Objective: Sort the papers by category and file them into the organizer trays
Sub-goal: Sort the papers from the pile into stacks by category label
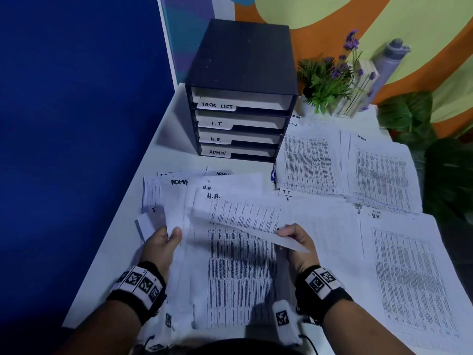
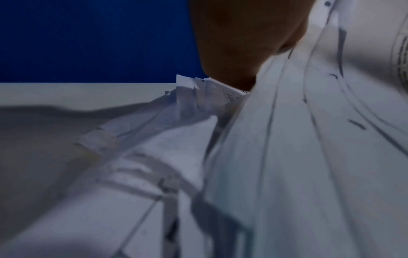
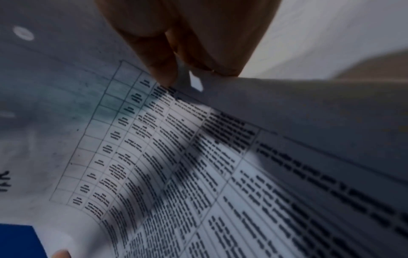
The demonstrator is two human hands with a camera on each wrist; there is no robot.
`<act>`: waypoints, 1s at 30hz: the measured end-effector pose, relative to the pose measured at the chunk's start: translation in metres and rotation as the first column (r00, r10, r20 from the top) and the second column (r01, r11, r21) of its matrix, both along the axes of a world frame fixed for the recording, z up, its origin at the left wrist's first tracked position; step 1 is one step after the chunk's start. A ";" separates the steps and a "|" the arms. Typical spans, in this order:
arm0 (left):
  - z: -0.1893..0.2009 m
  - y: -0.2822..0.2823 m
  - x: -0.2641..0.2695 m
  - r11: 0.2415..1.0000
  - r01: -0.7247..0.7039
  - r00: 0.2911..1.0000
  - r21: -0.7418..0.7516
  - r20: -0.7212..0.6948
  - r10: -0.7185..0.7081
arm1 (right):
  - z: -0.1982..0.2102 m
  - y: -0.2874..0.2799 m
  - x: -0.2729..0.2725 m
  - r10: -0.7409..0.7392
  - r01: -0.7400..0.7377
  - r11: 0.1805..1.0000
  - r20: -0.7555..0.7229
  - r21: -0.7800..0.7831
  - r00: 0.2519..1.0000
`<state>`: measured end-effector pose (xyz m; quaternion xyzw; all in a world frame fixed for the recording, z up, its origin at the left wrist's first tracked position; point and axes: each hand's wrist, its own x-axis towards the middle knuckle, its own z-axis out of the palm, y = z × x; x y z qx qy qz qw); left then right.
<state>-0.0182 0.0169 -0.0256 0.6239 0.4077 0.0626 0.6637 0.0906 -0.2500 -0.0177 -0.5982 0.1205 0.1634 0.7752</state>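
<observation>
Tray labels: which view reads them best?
Head view: the organizer faces the camera, and the tray labels read TASK LIST, I.T, H.R., ADMIN from top down. Both wrist views show only fingers and papers, no organizer.

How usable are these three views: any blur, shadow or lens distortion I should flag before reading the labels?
Head view: dim, wide-angle bending at the edges, yet the organizer labels read clearly; the right hand casts shadow on the printed sheet. Left wrist view: heavily motion-blurred, the fanned papers smear into streaks. Right wrist view: table text is blurred, shadow bands cross it.
</observation>
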 end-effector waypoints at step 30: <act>0.011 0.000 -0.008 0.995 -0.019 0.993 0.096 0.118 0.007 | -0.005 -0.002 -0.015 0.231 -0.237 0.952 -0.055 -0.193 0.971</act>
